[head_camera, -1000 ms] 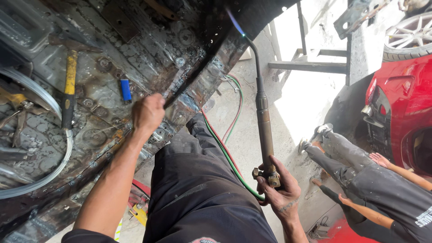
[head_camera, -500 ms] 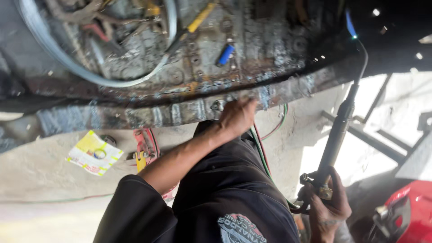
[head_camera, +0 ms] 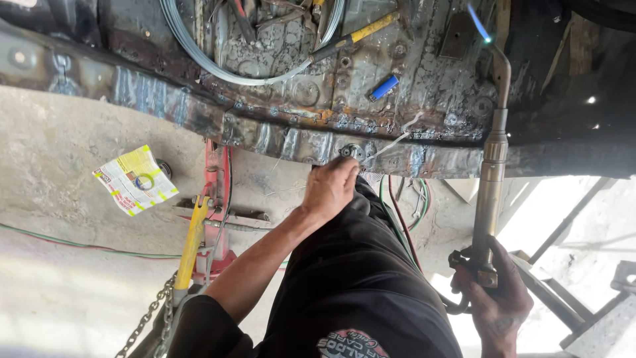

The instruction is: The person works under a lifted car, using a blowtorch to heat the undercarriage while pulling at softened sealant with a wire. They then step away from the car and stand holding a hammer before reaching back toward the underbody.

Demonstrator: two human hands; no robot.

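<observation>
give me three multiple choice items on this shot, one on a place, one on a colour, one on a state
1. Where does the folded yellow and white paper leaflet lie?
A. on the concrete floor
B. on the scorched metal panel
C. in the right hand

2. What colour is the small cylinder lying on the scorched metal panel?
A. red
B. blue
C. green

3. What state is the long brass gas torch in?
A. unlit
B. lying on the floor
C. lit, with a blue flame at its tip

Key: 1 A, it lies flat on the concrete left of the red stand. 2 B, it shows bright blue. 3 C, the right hand grips its base and a flame burns above; the left hand pinches a thin wire.
</observation>
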